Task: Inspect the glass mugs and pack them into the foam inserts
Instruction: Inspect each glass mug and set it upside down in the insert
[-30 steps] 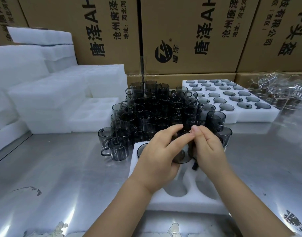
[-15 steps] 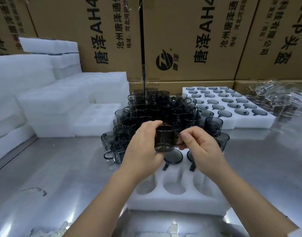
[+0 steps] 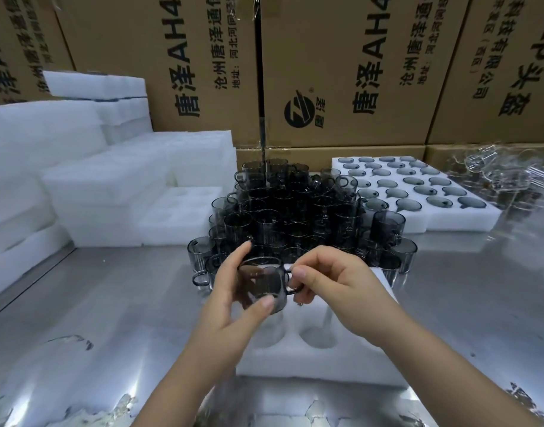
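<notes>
I hold one smoky grey glass mug (image 3: 263, 283) upright in front of me, above a white foam insert (image 3: 320, 362) with round pockets. My left hand (image 3: 233, 291) grips the mug's body between thumb and fingers. My right hand (image 3: 332, 280) pinches its handle on the right side. Behind the mug stands a dense pile of several grey mugs (image 3: 295, 217) on the steel table (image 3: 110, 303). The far pockets of the insert are hidden by my hands.
A filled foam tray (image 3: 468, 223) lies at the back right, with clear glassware (image 3: 505, 177) beyond it. Stacks of white foam blocks (image 3: 104, 186) fill the left side. Brown cardboard boxes (image 3: 341, 72) wall off the back.
My hands left the insert, picked up a mug by the pile, and have brought it lower and nearer, turned so its handle points right in my right fingers.
</notes>
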